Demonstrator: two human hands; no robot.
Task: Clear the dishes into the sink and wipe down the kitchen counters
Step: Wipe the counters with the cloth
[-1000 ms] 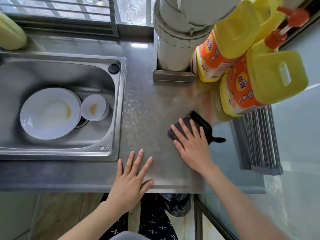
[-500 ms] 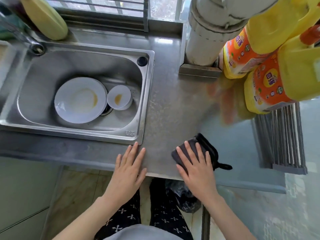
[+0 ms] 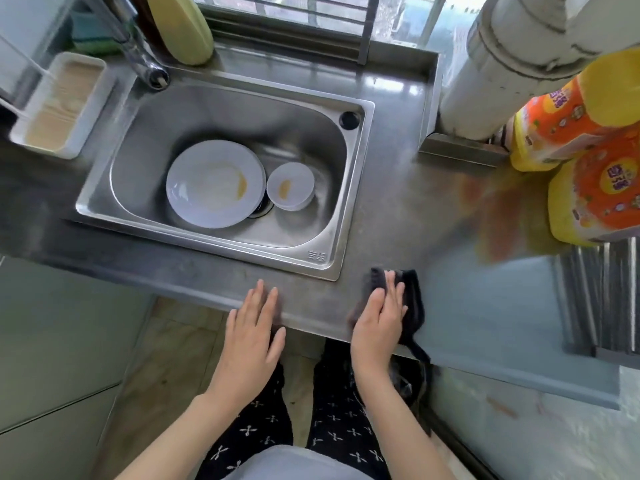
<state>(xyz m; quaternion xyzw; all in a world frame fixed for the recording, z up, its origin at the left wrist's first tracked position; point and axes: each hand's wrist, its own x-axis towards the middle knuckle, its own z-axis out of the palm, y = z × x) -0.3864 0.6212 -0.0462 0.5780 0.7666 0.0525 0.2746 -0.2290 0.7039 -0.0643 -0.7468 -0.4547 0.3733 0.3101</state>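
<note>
Two yellow detergent jugs [image 3: 585,161] stand beside a white pipe [image 3: 498,64]; a tray [image 3: 55,102] holds what may be chopsticks.

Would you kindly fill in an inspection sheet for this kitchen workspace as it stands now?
Surface: steel counter, bare between sink and bottles.
Job's things: plate and bowl, both stained, in the sink; dark cloth at the counter's front edge.
Clutter: two yellow bottles; white tray.
Hands: right hand flat on the cloth; left hand flat on the edge, empty.
Cables: nothing seen.
Surroundings: window, pipe, tap.
</note>
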